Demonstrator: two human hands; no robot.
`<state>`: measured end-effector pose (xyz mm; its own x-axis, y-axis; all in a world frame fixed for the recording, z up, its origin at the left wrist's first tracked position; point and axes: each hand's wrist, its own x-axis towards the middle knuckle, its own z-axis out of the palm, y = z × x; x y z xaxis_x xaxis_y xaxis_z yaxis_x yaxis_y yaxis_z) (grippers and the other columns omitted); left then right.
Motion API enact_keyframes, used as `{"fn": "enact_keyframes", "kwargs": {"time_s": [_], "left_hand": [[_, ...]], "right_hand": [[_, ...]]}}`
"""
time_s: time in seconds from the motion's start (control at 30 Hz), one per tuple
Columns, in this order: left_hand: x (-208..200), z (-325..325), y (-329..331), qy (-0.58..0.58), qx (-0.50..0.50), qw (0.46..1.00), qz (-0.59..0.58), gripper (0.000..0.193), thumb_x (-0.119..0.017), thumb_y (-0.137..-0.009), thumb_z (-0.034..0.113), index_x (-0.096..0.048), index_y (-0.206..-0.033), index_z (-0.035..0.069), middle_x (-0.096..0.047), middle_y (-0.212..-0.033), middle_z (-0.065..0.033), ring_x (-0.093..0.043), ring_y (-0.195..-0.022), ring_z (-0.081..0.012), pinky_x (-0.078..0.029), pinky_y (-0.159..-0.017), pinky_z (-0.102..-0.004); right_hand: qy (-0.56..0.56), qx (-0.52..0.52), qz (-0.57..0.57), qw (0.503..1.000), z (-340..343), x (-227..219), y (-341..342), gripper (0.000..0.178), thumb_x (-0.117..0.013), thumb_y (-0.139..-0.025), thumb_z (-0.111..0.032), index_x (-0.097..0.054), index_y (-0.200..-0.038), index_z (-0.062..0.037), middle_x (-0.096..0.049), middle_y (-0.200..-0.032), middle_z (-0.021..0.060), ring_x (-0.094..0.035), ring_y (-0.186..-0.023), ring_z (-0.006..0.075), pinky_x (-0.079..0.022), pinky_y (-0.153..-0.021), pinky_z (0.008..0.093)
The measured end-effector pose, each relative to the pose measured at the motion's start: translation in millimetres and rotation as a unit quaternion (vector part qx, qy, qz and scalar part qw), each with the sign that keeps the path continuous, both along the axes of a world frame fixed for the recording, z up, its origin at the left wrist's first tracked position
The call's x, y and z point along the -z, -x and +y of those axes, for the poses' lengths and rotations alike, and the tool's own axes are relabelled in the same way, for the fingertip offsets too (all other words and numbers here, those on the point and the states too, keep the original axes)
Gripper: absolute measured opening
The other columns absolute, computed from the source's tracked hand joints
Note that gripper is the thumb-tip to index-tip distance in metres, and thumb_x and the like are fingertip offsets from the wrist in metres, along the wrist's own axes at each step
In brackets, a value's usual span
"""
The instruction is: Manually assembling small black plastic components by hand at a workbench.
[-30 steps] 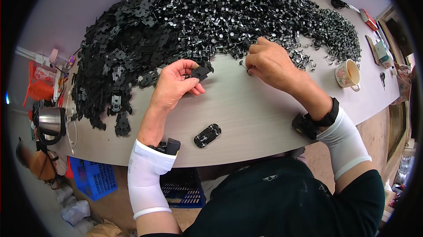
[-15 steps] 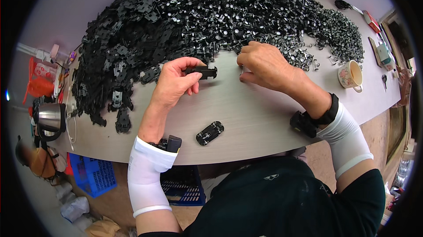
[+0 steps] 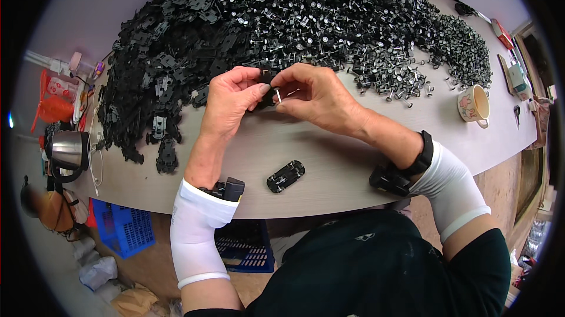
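My left hand pinches a black plastic toy car chassis between thumb and fingers, just before the pile. My right hand has closed on a wheel axle, whose pale metal rod shows between thumb and fingertips. Both hands meet at the chassis, and the fingers cover most of it. On the table nearer to me lies a black toy car base with wheels, set at a slant. A big heap of black chassis pieces spreads behind my left hand. Wheel axles heap up beyond my right hand.
A patterned mug stands on the table at the right, with keys past it. On the far left are a metal kettle and a white cable. Blue crates sit below the table's front edge.
My right hand has moved left from the edge of the axle heap to the chassis, bringing a wheel axle. My left hand keeps hold of the chassis, which has turned more upright.
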<state>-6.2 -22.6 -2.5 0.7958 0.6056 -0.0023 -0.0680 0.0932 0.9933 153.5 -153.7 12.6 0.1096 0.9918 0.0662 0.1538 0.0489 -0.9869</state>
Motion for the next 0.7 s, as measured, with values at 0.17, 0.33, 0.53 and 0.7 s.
{"fn": "enact_keyframes", "kwargs": {"time_s": [0.17, 0.33, 0.53, 0.7], "left_hand": [[-0.7, -7.9, -10.0, -0.021, -0.075, 0.995, -0.06, 0.017, -0.058, -0.089, 0.003, -0.059, -0.106, -0.001, -0.065, -0.09, -0.0076, -0.059, -0.064, -0.0095, -0.047, -0.053, -0.02], [-17.6, -15.8, -5.3, 0.063, -0.029, 0.997, -0.022, 0.015, -0.053, -0.094, 0.009, -0.055, -0.107, 0.001, -0.063, -0.087, -0.0064, -0.056, -0.058, -0.0094, -0.041, -0.043, -0.0176], [-13.4, -20.3, -11.9, 0.214, 0.072, 0.974, 0.028, 0.021, -0.051, -0.095, 0.014, -0.046, -0.113, 0.003, -0.057, -0.078, -0.0044, -0.044, -0.052, -0.0057, -0.029, -0.039, -0.0172], [-7.4, -23.1, -9.9, -0.117, 0.023, 0.992, 0.05, 0.021, -0.054, -0.093, 0.01, -0.058, -0.111, 0.0, -0.062, -0.082, -0.0046, -0.053, -0.056, -0.0052, -0.036, -0.041, -0.0155]], "right_hand": [[-0.05, -0.002, 0.01, 0.999, -1.5, -0.4, -5.6, 0.028, -0.067, -0.076, 0.002, -0.06, -0.103, 0.0037, -0.064, -0.092, 0.0107, -0.064, -0.085, 0.016, -0.054, -0.076, 0.0279], [-0.17, 0.026, -0.116, 0.978, -4.6, -11.8, -24.3, 0.032, -0.07, -0.074, 0.0, -0.062, -0.105, -0.0035, -0.059, -0.103, 0.0072, -0.062, -0.086, 0.015, -0.053, -0.07, 0.0259], [-0.084, -0.068, 0.003, 0.994, -0.1, -5.3, -17.7, 0.031, -0.067, -0.081, 0.002, -0.058, -0.111, 0.0011, -0.063, -0.102, 0.0078, -0.063, -0.089, 0.0131, -0.053, -0.082, 0.0263], [-0.034, 0.023, 0.084, 0.996, 4.5, -3.8, -31.1, 0.031, -0.07, -0.079, -0.006, -0.06, -0.104, 0.0079, -0.066, -0.091, 0.0088, -0.064, -0.084, 0.0119, -0.053, -0.077, 0.025]]}}
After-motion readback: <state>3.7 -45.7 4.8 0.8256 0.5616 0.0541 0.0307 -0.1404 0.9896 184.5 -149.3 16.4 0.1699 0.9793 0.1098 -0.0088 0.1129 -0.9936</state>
